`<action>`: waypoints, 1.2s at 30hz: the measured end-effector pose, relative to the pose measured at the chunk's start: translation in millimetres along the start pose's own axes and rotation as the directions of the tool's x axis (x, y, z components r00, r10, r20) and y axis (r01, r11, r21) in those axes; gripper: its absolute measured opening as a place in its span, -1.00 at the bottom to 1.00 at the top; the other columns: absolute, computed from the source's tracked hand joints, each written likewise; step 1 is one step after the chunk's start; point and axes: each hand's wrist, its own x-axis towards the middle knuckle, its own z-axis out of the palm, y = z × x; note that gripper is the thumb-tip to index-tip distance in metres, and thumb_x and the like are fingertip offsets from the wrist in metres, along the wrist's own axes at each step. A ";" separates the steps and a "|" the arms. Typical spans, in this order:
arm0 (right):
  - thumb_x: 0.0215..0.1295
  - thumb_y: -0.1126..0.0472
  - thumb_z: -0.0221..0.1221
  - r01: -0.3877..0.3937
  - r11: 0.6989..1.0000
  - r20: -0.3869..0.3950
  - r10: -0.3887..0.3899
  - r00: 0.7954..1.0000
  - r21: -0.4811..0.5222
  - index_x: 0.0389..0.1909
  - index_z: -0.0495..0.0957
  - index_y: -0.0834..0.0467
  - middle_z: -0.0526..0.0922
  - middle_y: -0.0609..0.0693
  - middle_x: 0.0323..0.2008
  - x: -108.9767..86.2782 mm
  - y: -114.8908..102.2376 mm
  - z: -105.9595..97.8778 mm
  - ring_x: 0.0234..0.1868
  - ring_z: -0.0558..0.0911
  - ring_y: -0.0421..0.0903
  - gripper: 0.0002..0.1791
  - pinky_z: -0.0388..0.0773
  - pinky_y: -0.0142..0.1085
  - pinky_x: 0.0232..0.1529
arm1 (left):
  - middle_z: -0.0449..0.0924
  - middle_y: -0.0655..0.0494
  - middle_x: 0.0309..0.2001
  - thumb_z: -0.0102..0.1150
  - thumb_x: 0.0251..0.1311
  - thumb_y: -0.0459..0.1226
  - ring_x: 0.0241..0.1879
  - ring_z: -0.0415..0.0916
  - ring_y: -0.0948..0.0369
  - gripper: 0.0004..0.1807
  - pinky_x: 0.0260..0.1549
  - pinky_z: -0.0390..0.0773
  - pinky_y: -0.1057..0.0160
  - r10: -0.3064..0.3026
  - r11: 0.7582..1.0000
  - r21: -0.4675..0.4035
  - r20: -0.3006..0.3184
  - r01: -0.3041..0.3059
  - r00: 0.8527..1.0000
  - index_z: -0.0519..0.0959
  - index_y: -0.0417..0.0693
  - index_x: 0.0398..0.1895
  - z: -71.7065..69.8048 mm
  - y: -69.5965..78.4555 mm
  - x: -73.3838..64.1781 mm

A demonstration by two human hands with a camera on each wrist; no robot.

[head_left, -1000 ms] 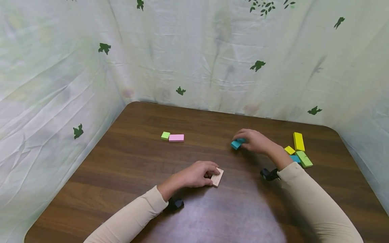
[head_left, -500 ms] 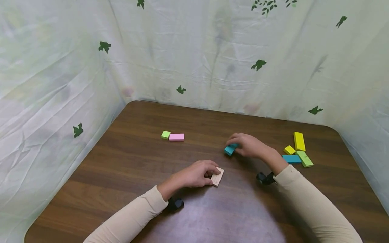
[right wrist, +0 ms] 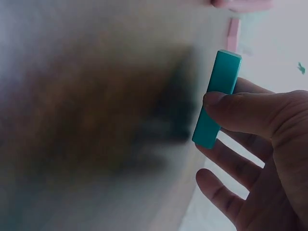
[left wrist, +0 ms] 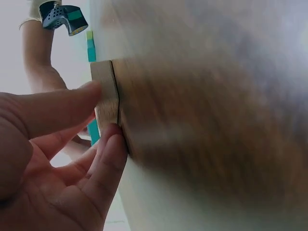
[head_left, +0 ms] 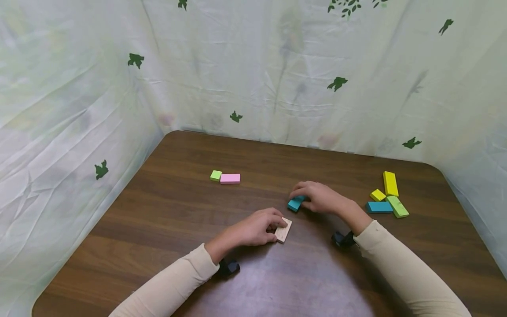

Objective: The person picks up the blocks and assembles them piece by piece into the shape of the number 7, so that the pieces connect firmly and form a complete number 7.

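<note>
In the head view, my left hand [head_left: 256,226] holds a plain wooden block [head_left: 283,232] that lies flat on the table. Thumb and fingertips pinch the same wooden block [left wrist: 106,91] by its edges in the left wrist view. Beyond it, to the upper right, my right hand [head_left: 322,198] grips a teal block [head_left: 295,204]. The right wrist view has this teal block [right wrist: 224,72] between thumb and fingers, tilted and apart from the tabletop, with a dark blurred reflection below. Part of each block is covered by fingers.
At the right of the brown table [head_left: 158,220] lie a yellow block [head_left: 390,183], a small yellow block [head_left: 378,195], a blue block [head_left: 379,207] and a green block [head_left: 397,206]. A small green block [head_left: 215,175] touches a pink block [head_left: 230,178] at the back left.
My right hand has carried the teal block left and toward me, closer to the wooden block. The blue block at the right has come into fuller view. My left hand has stayed put.
</note>
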 end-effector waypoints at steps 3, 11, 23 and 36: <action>0.28 0.38 0.21 0.016 1.000 0.013 -0.016 1.000 -0.014 0.05 0.67 0.05 0.64 0.04 0.08 -1.1 -4.3 3.0 0.13 0.60 0.07 -0.65 0.55 0.01 0.12 | 0.53 -0.04 0.12 0.32 0.15 -0.40 0.00 0.55 0.11 -0.61 -0.01 0.53 0.29 0.007 1.000 0.012 -0.022 -0.007 1.000 0.64 -0.12 0.09 1.4 2.4 -1.4; 0.26 0.36 0.23 0.068 0.998 0.014 -0.068 0.998 -0.014 0.03 0.69 0.04 0.64 0.02 0.08 -2.6 -15.7 7.0 0.13 0.59 0.05 -0.66 0.56 -0.01 0.11 | 0.55 -0.01 0.00 0.31 0.14 -0.41 -0.11 0.52 0.15 -0.60 -0.16 0.48 0.36 -0.002 0.999 0.050 -0.069 0.005 0.998 0.65 -0.11 0.09 6.5 5.3 -4.3; 0.27 0.35 0.25 0.065 0.998 -0.002 -0.065 0.998 0.016 0.07 0.67 0.03 0.61 0.01 0.11 -4.2 -19.4 10.2 0.16 0.57 0.02 -0.64 0.55 -0.04 0.14 | 0.54 0.04 -0.10 0.35 0.13 -0.36 -0.23 0.42 0.23 -0.60 -0.28 0.37 0.39 -0.029 0.997 0.074 -0.099 0.036 0.995 0.66 -0.06 0.09 9.3 10.6 -6.6; 0.27 0.39 0.23 0.085 0.995 0.004 -0.085 0.996 0.053 0.07 0.68 0.01 0.61 -0.01 0.17 -2.9 -18.8 13.1 0.18 0.55 0.03 -0.61 0.55 -0.03 0.13 | 0.56 0.04 -0.08 0.37 0.14 -0.32 -0.21 0.44 0.25 -0.60 -0.29 0.38 0.40 -0.064 0.992 0.098 -0.095 0.073 0.993 0.66 -0.04 0.10 12.3 16.9 -7.2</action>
